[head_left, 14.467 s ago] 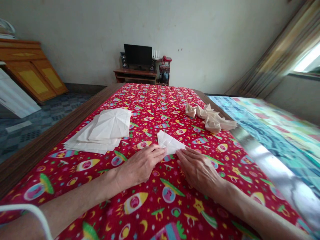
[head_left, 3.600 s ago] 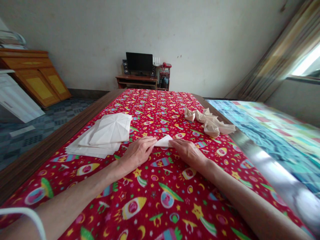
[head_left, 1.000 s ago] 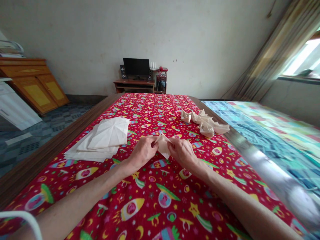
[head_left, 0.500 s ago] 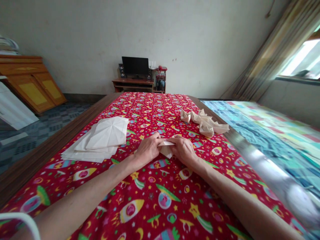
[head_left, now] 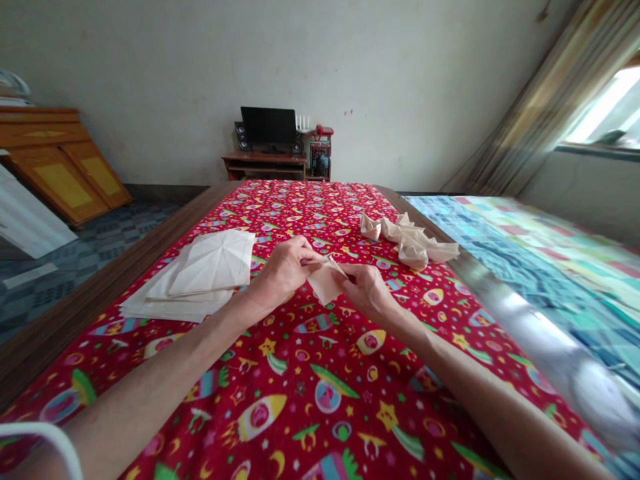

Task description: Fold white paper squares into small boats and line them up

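A small piece of folded cream paper [head_left: 326, 283] is held between both hands over the middle of the red cloth. My left hand [head_left: 286, 268] pinches its upper left edge, fingers closed. On the other side, my right hand [head_left: 369, 288] grips the right edge between thumb and fingers. The paper's lower corner points down toward me, and its upper edge is partly covered by the fingers. To the left lies a stack of creased white paper sheets [head_left: 213, 263]. Several folded paper boat-like shapes [head_left: 413, 243] sit in a cluster at the right.
A red patterned cloth [head_left: 300, 373] covers the table, whose dark wooden edge [head_left: 170, 233] shows at the left. Beyond the right edge is a bed [head_left: 530, 253] with blue and checked covers. A monitor [head_left: 268, 127] stands on a small desk by the far wall.
Both hands have lifted slightly and moved up the view with the paper. The left hand has turned, and more of the paper's flat face shows now.
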### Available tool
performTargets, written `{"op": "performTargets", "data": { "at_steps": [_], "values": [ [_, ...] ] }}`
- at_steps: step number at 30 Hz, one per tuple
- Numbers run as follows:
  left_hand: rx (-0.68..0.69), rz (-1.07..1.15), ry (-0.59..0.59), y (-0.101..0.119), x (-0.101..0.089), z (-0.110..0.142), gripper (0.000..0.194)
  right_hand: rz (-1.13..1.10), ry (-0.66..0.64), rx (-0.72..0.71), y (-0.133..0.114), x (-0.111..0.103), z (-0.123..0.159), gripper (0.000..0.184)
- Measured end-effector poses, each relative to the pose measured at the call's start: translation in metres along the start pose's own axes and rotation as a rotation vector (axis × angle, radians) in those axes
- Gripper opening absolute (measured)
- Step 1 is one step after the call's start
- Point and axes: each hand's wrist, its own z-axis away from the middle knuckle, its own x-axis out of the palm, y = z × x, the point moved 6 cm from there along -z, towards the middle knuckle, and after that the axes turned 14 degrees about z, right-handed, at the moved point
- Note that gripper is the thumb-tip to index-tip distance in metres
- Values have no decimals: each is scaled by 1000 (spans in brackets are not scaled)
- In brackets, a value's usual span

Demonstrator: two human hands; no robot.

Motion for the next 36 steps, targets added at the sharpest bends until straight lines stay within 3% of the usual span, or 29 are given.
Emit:
{"op": "performTargets", "data": {
  "at_steps": [2, 5, 10, 17, 22, 26, 36],
  "values": [
    [-56, -10, -28, -10, 6, 3, 24, 51, -55, 23, 5, 9, 1, 31],
    [-68, -20, -167, -19, 21, 14, 21, 167, -94, -31, 8, 22, 5, 17],
    [43, -82, -290, -15, 33, 33, 24, 409, -38, -166, 5, 25, 17, 20],
    [181, -267, -390, -2, 37, 54, 43, 550, -113, -308, -3, 19, 26, 30],
    [177, -324, -449, 1, 39, 56, 38, 543, 7, -481, -11, 8, 39, 33],
    [210, -355, -432, 5, 39, 54, 36, 480, 1, -558, -10, 8, 43, 24],
    [267, -322, -461, 16, 36, 64, 20, 310, -17, -494, -4, 8, 39, 20]
  ]
}}
